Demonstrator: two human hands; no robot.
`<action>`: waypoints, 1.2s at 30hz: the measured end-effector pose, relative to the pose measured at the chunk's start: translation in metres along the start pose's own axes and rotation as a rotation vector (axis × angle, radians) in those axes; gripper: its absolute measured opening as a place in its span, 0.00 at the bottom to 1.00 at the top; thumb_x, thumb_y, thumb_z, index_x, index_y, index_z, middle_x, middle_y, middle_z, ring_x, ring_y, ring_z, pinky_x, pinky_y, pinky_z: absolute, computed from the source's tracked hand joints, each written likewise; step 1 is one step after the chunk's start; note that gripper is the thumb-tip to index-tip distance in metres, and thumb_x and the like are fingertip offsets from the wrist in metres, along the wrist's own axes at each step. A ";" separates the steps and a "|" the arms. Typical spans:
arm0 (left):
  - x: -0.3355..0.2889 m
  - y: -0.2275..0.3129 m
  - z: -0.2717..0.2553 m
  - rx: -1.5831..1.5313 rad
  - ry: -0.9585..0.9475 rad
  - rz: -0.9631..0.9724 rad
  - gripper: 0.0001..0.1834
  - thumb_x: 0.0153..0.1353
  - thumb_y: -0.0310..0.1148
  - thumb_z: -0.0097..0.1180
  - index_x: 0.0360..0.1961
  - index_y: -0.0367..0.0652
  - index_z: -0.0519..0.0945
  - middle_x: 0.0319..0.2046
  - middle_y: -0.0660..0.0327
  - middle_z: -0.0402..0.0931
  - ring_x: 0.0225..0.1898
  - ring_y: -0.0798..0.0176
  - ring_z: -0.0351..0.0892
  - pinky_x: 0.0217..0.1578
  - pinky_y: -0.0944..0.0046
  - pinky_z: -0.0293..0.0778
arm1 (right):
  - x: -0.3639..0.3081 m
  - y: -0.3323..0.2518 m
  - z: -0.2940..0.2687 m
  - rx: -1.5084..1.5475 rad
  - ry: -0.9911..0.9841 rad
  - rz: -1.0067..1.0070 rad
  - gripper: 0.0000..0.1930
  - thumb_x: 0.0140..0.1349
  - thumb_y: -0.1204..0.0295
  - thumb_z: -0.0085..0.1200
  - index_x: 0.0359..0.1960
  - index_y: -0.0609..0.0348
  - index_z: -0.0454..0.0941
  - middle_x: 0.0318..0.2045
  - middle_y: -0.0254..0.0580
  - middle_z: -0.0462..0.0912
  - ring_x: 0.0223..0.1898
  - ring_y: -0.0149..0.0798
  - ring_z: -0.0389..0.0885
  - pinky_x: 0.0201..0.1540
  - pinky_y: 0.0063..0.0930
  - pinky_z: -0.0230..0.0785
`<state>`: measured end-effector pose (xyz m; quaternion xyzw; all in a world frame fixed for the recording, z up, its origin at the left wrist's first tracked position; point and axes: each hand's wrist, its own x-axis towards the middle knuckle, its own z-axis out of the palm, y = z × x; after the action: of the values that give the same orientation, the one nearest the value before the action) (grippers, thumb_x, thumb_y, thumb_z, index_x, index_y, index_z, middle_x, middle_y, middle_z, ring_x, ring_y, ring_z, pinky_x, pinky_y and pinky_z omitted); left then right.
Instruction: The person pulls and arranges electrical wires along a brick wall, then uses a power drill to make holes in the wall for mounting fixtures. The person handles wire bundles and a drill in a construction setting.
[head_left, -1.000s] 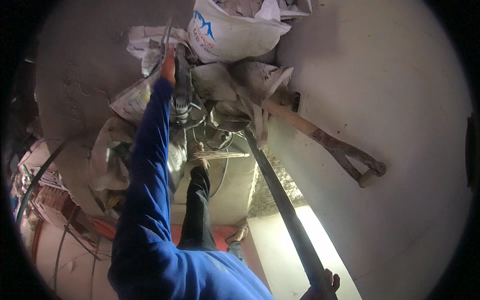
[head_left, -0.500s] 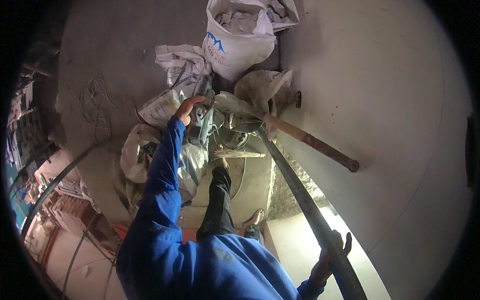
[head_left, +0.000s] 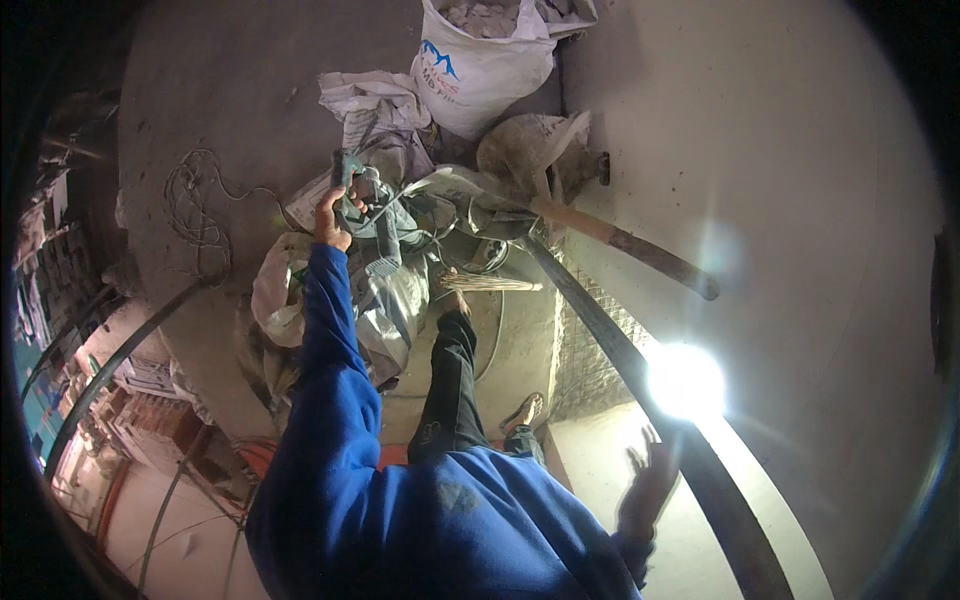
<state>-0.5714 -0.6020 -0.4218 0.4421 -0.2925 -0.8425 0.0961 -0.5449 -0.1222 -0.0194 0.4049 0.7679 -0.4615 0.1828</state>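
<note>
My left hand [head_left: 334, 214] is raised over a heap of bags, its fingers wrapped round the handle of a green-grey power tool [head_left: 384, 245]. The exact kind of tool is unclear. My right hand [head_left: 648, 482] is at the lower right, smeared by motion, with its fingers apart and nothing seen in them. It is close beside a long dark pole [head_left: 620, 365] that slants up to the heap; whether they touch I cannot tell. A shorter wooden handle [head_left: 628, 245] sticks out from the heap to the right. A bundle of thin sticks [head_left: 490, 284] lies by my foot.
An open white sack [head_left: 490, 85] of rubble stands at the far side. Crumpled sacks [head_left: 375, 105] and a dusty bag [head_left: 535, 155] lie nearby. A loose wire [head_left: 200, 210] tangles on the left floor. A pale wall [head_left: 800, 200] is to the right, with a bright light [head_left: 686, 382] by the pole.
My left hand has moved slightly left and now plainly grips the power tool's handle. My right hand, earlier at the pole, has shifted up a little with fingers spread.
</note>
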 end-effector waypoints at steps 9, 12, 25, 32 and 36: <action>-0.059 -0.023 0.010 -0.051 0.050 0.010 0.10 0.58 0.36 0.60 0.34 0.40 0.77 0.27 0.62 0.75 0.25 0.61 0.77 0.33 0.58 0.76 | 0.144 -0.014 0.183 -0.733 -0.156 -0.997 0.28 0.59 0.59 0.61 0.58 0.59 0.72 0.58 0.54 0.75 0.61 0.53 0.71 0.65 0.54 0.58; -0.086 -0.026 0.010 0.003 0.056 0.007 0.10 0.60 0.39 0.60 0.33 0.43 0.78 0.25 0.62 0.79 0.28 0.63 0.78 0.34 0.63 0.73 | 0.225 -0.018 0.249 -1.476 0.108 -1.176 0.25 0.61 0.61 0.58 0.58 0.53 0.71 0.50 0.46 0.79 0.52 0.50 0.78 0.66 0.64 0.52; -0.129 -0.061 -0.027 0.164 0.103 0.260 0.10 0.59 0.33 0.61 0.39 0.39 0.84 0.34 0.57 0.83 0.30 0.62 0.82 0.38 0.62 0.76 | 0.247 -0.145 0.237 -2.107 -0.335 -0.949 0.17 0.44 0.70 0.61 0.40 0.56 0.86 0.37 0.51 0.87 0.42 0.50 0.87 0.46 0.46 0.80; -0.114 -0.077 -0.041 0.051 0.110 0.141 0.12 0.57 0.35 0.64 0.38 0.40 0.82 0.35 0.56 0.83 0.29 0.61 0.83 0.36 0.61 0.76 | 0.206 -0.281 0.216 -2.395 -0.348 -0.788 0.20 0.38 0.69 0.71 0.38 0.55 0.88 0.31 0.49 0.88 0.36 0.46 0.88 0.42 0.39 0.80; -0.099 -0.091 -0.054 0.171 0.086 0.346 0.13 0.56 0.35 0.65 0.39 0.39 0.82 0.36 0.56 0.83 0.31 0.60 0.84 0.39 0.61 0.76 | 0.203 -0.286 0.215 -2.282 -0.464 -0.622 0.28 0.37 0.71 0.69 0.47 0.54 0.81 0.30 0.43 0.85 0.30 0.41 0.86 0.34 0.37 0.78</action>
<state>-0.4608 -0.5089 -0.4295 0.4272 -0.4304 -0.7658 0.2140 -0.9139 -0.2847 -0.1011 -0.2847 0.7473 0.3969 0.4504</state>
